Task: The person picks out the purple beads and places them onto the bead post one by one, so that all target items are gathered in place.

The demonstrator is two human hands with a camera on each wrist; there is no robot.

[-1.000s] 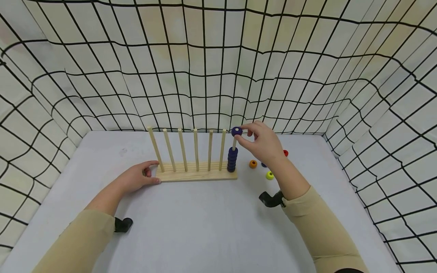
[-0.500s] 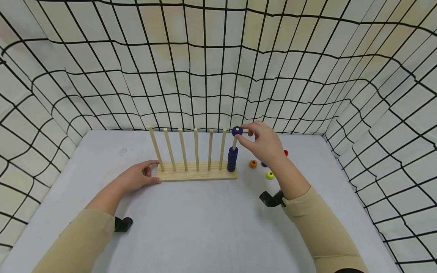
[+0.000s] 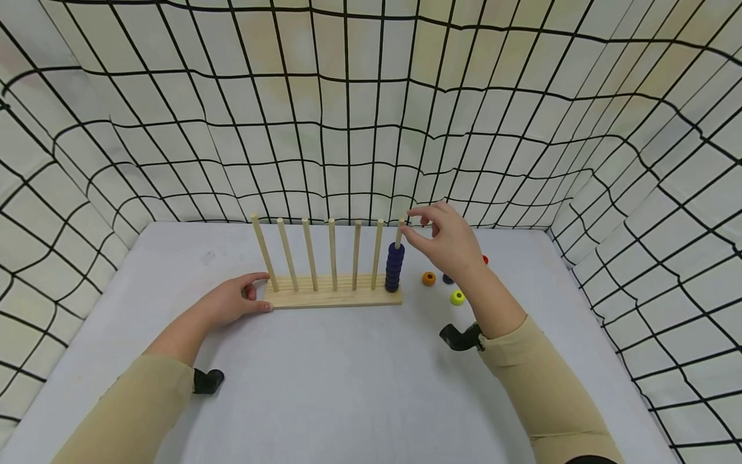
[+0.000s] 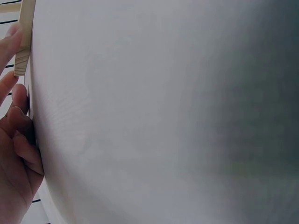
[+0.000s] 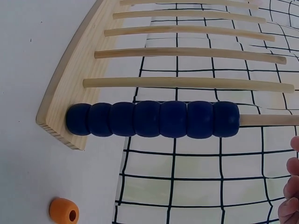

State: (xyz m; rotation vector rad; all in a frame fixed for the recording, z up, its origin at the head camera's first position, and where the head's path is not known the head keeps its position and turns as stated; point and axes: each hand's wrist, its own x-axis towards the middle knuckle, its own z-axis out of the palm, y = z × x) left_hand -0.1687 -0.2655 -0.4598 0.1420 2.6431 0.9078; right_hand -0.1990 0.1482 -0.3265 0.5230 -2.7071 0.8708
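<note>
A wooden peg board (image 3: 336, 298) with a row of upright pegs stands on the table. My left hand (image 3: 228, 303) grips its left end, with the thumb at the front edge and a finger behind. In the left wrist view the thumb lies on the end of the peg board (image 4: 25, 32). Several dark blue beads (image 3: 394, 267) are stacked on the rightmost peg. In the right wrist view these blue beads (image 5: 160, 119) sit one against another, leaving the peg's tip bare. My right hand (image 3: 446, 241) is beside that tip, thumb and forefinger apart, holding nothing.
Right of the peg board lie loose beads: an orange bead (image 3: 428, 278), a yellow bead (image 3: 457, 298), a dark blue bead (image 3: 447, 279) and a red bead (image 3: 485, 260) partly behind the right arm. Black netting (image 3: 348, 129) rises around the table (image 3: 336, 380).
The blue bead that my right hand pinched at the top of the rightmost peg has dropped onto the stack. The right fingers have let go; the left hand has stayed put.
</note>
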